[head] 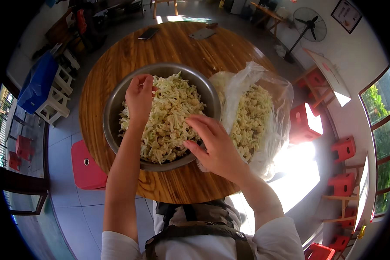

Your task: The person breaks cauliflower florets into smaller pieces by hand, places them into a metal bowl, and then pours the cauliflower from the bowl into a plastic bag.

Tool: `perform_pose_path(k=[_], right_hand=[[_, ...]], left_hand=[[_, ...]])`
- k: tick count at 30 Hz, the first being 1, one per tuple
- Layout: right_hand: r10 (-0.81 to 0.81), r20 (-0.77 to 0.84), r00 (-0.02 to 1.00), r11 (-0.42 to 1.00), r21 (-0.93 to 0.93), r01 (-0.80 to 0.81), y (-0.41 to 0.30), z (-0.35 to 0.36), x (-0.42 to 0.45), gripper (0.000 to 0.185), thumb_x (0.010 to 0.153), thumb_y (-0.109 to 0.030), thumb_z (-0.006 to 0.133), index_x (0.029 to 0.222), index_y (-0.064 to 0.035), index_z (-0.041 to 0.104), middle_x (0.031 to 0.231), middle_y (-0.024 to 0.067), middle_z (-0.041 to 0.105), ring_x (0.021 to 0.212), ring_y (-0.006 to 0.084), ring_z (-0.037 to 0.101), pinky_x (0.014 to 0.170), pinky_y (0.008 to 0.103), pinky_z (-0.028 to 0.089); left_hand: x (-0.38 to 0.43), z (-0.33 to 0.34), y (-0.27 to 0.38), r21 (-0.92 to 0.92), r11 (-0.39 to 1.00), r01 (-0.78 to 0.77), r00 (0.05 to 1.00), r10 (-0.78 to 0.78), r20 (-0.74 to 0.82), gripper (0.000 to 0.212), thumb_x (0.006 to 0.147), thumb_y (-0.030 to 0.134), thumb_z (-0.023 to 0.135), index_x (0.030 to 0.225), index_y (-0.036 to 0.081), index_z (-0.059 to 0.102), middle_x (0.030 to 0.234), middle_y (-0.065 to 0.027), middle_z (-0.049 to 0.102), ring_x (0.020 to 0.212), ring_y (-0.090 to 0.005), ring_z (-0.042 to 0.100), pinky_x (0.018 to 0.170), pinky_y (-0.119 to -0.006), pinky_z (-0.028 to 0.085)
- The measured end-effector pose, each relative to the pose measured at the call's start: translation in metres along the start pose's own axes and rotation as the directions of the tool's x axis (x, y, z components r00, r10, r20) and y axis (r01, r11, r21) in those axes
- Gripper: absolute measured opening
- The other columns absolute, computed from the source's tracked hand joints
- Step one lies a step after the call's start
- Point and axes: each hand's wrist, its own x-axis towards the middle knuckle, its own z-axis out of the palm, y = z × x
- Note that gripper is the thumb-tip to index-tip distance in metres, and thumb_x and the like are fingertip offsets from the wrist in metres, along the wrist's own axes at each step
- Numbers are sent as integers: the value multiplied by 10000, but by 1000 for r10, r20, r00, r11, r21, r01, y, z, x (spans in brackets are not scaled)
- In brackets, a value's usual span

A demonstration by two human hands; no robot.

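Note:
A wide steel bowl [215, 103] full of cut cauliflower florets [169, 113] rests on the round wooden table [123, 53]. My left hand [140, 97] is over the left part of the bowl, fingers curled; whether it holds a piece is hidden. Above the bowl's right side is my right hand [216, 146], thumb and fingers apart, fingertips near the florets and nothing visible between them. To the right of the bowl, a clear plastic bag [281, 97] lies open with more florets [252, 120] inside.
Towards the far edge of the table lie a cleaver [202, 33] and a phone [148, 33]. A red stool [87, 165] stands by the table at left, another [305, 123] at right. A standing fan [308, 25] is farther back.

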Motion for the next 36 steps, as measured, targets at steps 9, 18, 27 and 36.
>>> perform_pose_path(k=[9,18,27,36], right_hand=[[630,56,775,775,-114,-622,159,-74,-27,640,786,-271,659,1293,21,401,1288,226,443,1188,329,454,982,381,369],[608,320,726,793,-203,-575,197,-23,20,1071,627,-292,762,1414,23,108,1430,286,164,1285,389,321,1032,360,333],[577,297,761,815,-270,-512,195,-2,10,1049,632,-222,755,1383,81,87,1393,327,199,1283,427,288,999,380,381],[575,236,784,805,-337,-488,183,14,6,889,716,-177,690,1370,64,139,1423,304,135,1298,457,222,1017,428,354]], left_hand=[[-1,2,0,18,1000,0,1000,0,13,219,881,217,551,949,14,597,845,-32,617,712,-101,599,587,-259,454],[0,8,-9,128,992,5,1000,-8,22,248,855,256,581,942,25,598,758,-28,631,637,-90,577,598,-262,454],[-5,9,1,122,993,-12,1000,9,26,224,832,232,617,929,31,599,790,-27,633,652,-80,576,592,-255,447],[-1,9,-7,157,987,-42,996,29,80,249,824,210,640,961,8,587,845,-35,625,680,-103,587,600,-265,463]])
